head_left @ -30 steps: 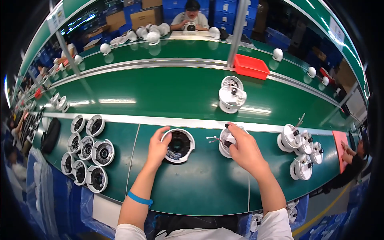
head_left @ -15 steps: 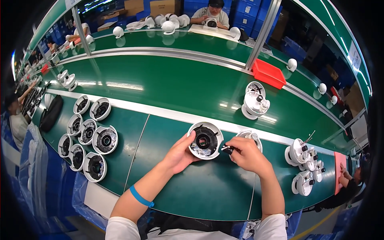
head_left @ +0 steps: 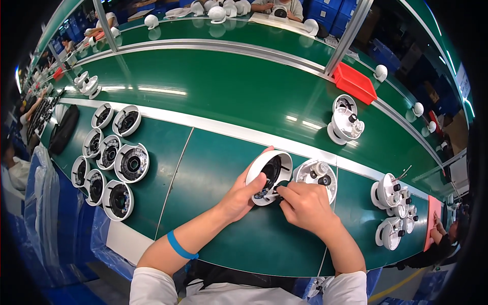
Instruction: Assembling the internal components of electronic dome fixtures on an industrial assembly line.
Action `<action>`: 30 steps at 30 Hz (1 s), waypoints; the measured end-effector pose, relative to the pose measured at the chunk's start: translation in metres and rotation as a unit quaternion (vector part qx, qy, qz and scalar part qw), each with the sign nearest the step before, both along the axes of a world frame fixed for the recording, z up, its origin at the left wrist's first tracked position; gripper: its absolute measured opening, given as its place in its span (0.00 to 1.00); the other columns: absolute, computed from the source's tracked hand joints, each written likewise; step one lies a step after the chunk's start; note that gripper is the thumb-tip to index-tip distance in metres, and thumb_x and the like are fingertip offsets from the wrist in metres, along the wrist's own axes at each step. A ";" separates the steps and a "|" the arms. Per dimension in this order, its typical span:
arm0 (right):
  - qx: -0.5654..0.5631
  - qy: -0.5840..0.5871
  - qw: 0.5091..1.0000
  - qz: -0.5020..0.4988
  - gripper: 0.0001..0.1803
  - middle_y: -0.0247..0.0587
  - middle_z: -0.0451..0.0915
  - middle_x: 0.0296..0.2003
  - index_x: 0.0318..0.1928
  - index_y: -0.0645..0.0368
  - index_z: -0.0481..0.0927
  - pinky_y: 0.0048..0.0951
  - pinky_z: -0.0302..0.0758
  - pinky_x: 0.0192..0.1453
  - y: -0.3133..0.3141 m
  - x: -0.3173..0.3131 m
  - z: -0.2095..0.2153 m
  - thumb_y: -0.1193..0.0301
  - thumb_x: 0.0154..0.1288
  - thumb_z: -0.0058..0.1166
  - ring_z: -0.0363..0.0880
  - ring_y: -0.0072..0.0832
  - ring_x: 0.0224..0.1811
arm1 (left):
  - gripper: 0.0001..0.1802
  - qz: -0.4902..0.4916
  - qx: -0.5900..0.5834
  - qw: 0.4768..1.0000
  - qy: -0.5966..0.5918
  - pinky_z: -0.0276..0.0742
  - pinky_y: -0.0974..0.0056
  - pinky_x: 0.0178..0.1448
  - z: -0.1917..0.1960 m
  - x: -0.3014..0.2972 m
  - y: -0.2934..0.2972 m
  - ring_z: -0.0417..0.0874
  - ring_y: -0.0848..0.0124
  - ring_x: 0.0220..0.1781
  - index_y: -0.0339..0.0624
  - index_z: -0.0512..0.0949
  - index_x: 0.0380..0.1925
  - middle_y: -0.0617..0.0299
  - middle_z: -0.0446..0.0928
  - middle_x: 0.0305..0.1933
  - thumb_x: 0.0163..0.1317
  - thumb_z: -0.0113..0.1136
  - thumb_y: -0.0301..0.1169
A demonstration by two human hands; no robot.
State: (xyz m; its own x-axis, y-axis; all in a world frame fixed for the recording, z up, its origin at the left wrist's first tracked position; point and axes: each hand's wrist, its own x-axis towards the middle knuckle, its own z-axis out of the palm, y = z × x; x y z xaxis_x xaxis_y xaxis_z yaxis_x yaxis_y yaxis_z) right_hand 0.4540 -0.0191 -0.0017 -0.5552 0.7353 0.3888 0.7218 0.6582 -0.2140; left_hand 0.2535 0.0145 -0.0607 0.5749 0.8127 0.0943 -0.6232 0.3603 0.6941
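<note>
In my left hand (head_left: 238, 199) is a white round housing (head_left: 272, 174) with a black ring-shaped inside and a small circuit board near its lower rim. It is tilted, its open side facing right. My right hand (head_left: 308, 207) is closed in a pinch on a small black part (head_left: 280, 188) at the housing's right lower rim. The fingers cover much of this part, so its exact kind does not show. Just beyond the right hand lies a white bowl-shaped base (head_left: 303, 174) holding a clear round piece (head_left: 319, 168) and black cylinders, partly hidden by that hand.
Several similar open housings (head_left: 131, 163) stand in a group on the left of the green bench. Several white assembled units (head_left: 391, 233) sit to the right, beside a pink mat (head_left: 430, 223). Another unit (head_left: 345, 124) and a red tray (head_left: 354, 83) are further back. Other people work nearby.
My left hand has tipped the housing from facing up to facing right. My right hand has brought the black part from beside the housing to its rim. The head view has shifted downward.
</note>
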 end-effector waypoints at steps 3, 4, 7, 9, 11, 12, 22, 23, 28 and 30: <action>0.011 -0.005 1.000 0.011 0.11 0.36 0.78 0.25 0.38 0.59 0.84 0.36 0.76 0.24 0.000 -0.003 -0.005 0.74 0.50 0.65 0.82 0.33 0.23 | 0.49 0.007 0.034 0.999 0.012 0.62 0.58 0.79 0.001 0.005 -0.003 0.67 0.64 0.76 0.46 0.46 0.84 0.53 0.64 0.77 0.74 0.63 0.49; 0.017 -0.006 1.000 0.015 0.12 0.36 0.77 0.25 0.38 0.59 0.84 0.36 0.76 0.24 0.001 -0.003 -0.006 0.74 0.50 0.65 0.82 0.33 0.23 | 0.55 0.009 0.045 0.999 0.028 0.62 0.57 0.79 0.003 0.006 -0.003 0.67 0.63 0.77 0.45 0.44 0.83 0.52 0.64 0.77 0.70 0.65 0.54; 0.016 -0.029 0.999 0.016 0.13 0.36 0.77 0.25 0.39 0.60 0.83 0.35 0.76 0.24 0.001 -0.006 -0.004 0.74 0.50 0.65 0.82 0.32 0.24 | 0.61 0.023 0.070 0.996 0.052 0.63 0.55 0.80 -0.001 0.005 -0.001 0.67 0.61 0.78 0.44 0.42 0.83 0.51 0.63 0.78 0.65 0.68 0.59; 0.012 -0.032 0.999 0.011 0.15 0.37 0.78 0.26 0.41 0.61 0.83 0.36 0.76 0.25 0.000 -0.005 -0.006 0.75 0.50 0.64 0.82 0.33 0.25 | 0.61 0.031 0.082 0.994 0.059 0.63 0.56 0.80 -0.002 0.005 0.000 0.67 0.61 0.78 0.44 0.43 0.83 0.51 0.63 0.78 0.65 0.68 0.59; 0.007 -0.035 0.999 0.006 0.17 0.38 0.79 0.27 0.43 0.61 0.82 0.37 0.77 0.26 0.000 -0.004 -0.007 0.76 0.50 0.64 0.83 0.34 0.26 | 0.61 0.049 0.095 0.992 0.061 0.63 0.55 0.80 -0.002 0.005 0.000 0.67 0.61 0.78 0.44 0.44 0.83 0.51 0.63 0.77 0.64 0.69 0.59; 0.006 0.006 1.000 0.003 0.18 0.39 0.80 0.28 0.45 0.62 0.82 0.39 0.77 0.27 0.002 -0.004 -0.009 0.78 0.50 0.63 0.83 0.36 0.26 | 0.61 0.049 0.094 0.992 0.061 0.63 0.55 0.80 -0.003 0.005 0.000 0.67 0.61 0.78 0.44 0.44 0.83 0.51 0.63 0.77 0.64 0.69 0.59; 0.070 -0.009 0.997 0.019 0.16 0.36 0.77 0.26 0.43 0.61 0.82 0.36 0.76 0.26 0.001 -0.007 -0.017 0.76 0.51 0.66 0.80 0.32 0.25 | 0.49 0.067 0.084 0.994 0.024 0.60 0.59 0.79 -0.006 0.004 -0.002 0.65 0.64 0.77 0.41 0.49 0.82 0.52 0.64 0.77 0.72 0.65 0.45; 0.091 -0.047 0.994 0.025 0.16 0.34 0.75 0.25 0.41 0.61 0.82 0.35 0.75 0.25 0.001 -0.007 -0.017 0.75 0.50 0.67 0.79 0.29 0.23 | 0.49 0.067 0.087 0.994 0.026 0.61 0.59 0.78 -0.005 0.004 -0.001 0.66 0.65 0.76 0.41 0.49 0.82 0.53 0.64 0.76 0.72 0.65 0.45; 0.117 -0.059 0.990 0.044 0.16 0.31 0.72 0.24 0.39 0.60 0.82 0.30 0.71 0.22 0.004 -0.006 -0.021 0.72 0.48 0.68 0.77 0.25 0.22 | 0.54 0.070 0.072 0.994 0.033 0.70 0.58 0.73 -0.006 0.001 0.000 0.72 0.66 0.71 0.43 0.48 0.82 0.53 0.66 0.74 0.68 0.67 0.51; 0.119 -0.055 0.990 0.050 0.16 0.31 0.72 0.24 0.39 0.61 0.82 0.29 0.70 0.22 0.004 -0.006 -0.022 0.71 0.48 0.68 0.76 0.24 0.21 | 0.59 0.077 0.070 0.993 0.047 0.74 0.58 0.71 -0.005 0.000 -0.001 0.76 0.65 0.67 0.43 0.46 0.83 0.52 0.66 0.74 0.64 0.70 0.57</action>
